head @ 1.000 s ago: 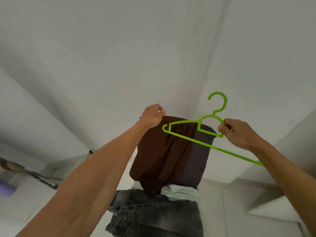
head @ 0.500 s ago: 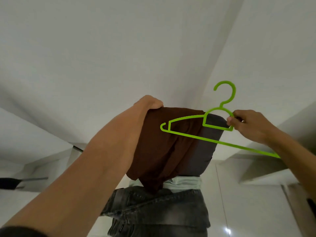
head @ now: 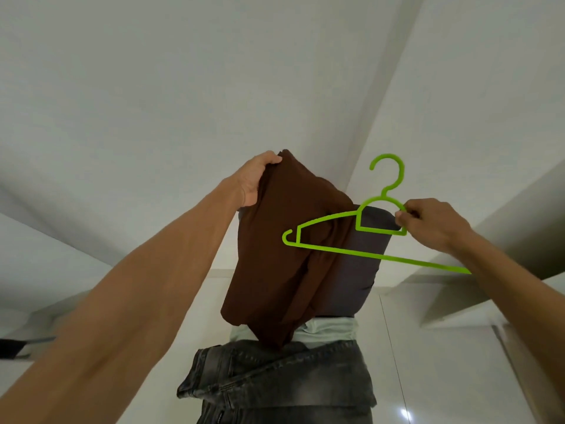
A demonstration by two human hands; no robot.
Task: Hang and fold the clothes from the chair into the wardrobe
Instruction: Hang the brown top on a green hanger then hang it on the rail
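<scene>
A brown garment (head: 275,258) hangs over the dark grey chair back (head: 363,264), and my left hand (head: 255,182) grips its top edge, lifted above the chair. My right hand (head: 428,223) pinches a lime green plastic hanger (head: 360,237) at its neck, holding it in front of the garment with the hook pointing up. Under the brown garment lie a pale mint green piece of clothing (head: 330,330) and dark grey jeans (head: 281,381) on the chair seat.
White walls (head: 183,102) meet in a corner behind the chair. A glossy white floor (head: 443,362) spreads to the right. A white ledge or furniture edge (head: 458,301) juts in at the right, and a dark object (head: 12,348) lies at the far left.
My left hand has taken hold of the brown garment's top edge and raised it above the chair back. The hanger in my right hand stays at about the same spot.
</scene>
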